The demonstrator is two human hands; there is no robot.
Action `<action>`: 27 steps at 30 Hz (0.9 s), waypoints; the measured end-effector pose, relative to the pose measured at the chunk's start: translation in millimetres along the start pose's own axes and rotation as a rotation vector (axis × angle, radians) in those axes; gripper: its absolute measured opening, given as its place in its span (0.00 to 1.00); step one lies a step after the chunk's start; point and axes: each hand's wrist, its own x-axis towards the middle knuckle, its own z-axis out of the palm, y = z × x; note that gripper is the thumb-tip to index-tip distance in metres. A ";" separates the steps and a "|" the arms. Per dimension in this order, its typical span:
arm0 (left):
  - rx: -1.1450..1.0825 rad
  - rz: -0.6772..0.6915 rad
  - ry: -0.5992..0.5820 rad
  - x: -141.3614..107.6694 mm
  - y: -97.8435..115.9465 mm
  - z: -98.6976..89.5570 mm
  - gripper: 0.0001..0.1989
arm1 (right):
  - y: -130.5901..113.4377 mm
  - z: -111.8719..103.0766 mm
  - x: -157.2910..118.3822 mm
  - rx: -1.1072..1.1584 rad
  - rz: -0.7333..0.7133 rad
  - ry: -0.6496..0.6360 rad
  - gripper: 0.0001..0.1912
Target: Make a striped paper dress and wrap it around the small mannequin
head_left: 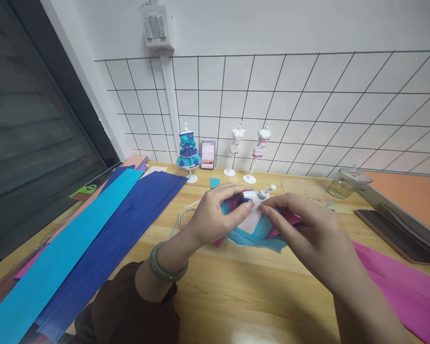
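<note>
My left hand [215,215] is closed round a miniature white dress form [264,194], tilted with its neck knob to the upper right. A paper skirt [256,238] in blue, magenta and dark purple spreads around the form, with a pale pink piece [251,222] over its middle. My right hand [313,231] pinches at the upper edge of this paper dress, thumb and forefinger together. What exactly lies between those fingertips is too small to make out. Behind the left hand, a roll of tape [185,219] lies partly hidden on the wooden table [229,291].
Blue paper strips [129,210] cover the left side; magenta paper [397,282] lies at the right. At the back stand a dressed form [188,150], a bare form [236,141], another form [262,143] and a phone [207,154]. A dark phone [397,234] and glass jar [340,187] are at right.
</note>
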 end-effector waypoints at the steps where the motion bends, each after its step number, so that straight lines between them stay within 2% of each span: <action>1: -0.005 0.002 0.004 0.1 -0.1 0.3 0.14 | 0.3 0.2 0.0 -0.015 -0.020 0.007 0.05; 10: -0.015 -0.003 0.013 -0.9 -0.7 1.0 0.14 | 1.8 2.7 -0.7 -0.083 -0.123 0.090 0.03; 17: -0.027 0.012 0.015 -1.0 -0.2 2.9 0.13 | -0.3 1.9 -0.2 -0.001 -0.151 0.017 0.05; 27: -0.040 0.016 0.001 -0.7 -1.1 2.3 0.13 | 5.5 7.5 -0.6 -0.102 -0.116 0.106 0.02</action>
